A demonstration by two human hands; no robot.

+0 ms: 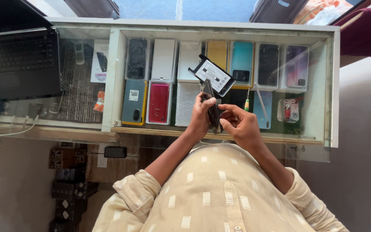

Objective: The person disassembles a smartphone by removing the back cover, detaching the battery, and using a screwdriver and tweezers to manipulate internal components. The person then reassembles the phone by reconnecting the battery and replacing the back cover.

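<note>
My left hand (200, 118) grips a dark phone (213, 112), held edge-on over the glass counter (254, 139). My right hand (242, 125) is against the phone's right edge, with thumb and forefinger pinching at its side. Just beyond the hands a black phone part with a white label (213, 75) lies tilted on the glass. A small screwdriver with a green and yellow handle (246, 103) lies right of the phone. A thin white tool (261, 102) lies beside the screwdriver.
Under the glass, the display case holds several phone boxes (164, 60) and phones, among them a red one (159, 103). An open black laptop (18, 60) sits at the far left with white cables (9, 134) trailing. Dark crates (67, 189) stand on the floor.
</note>
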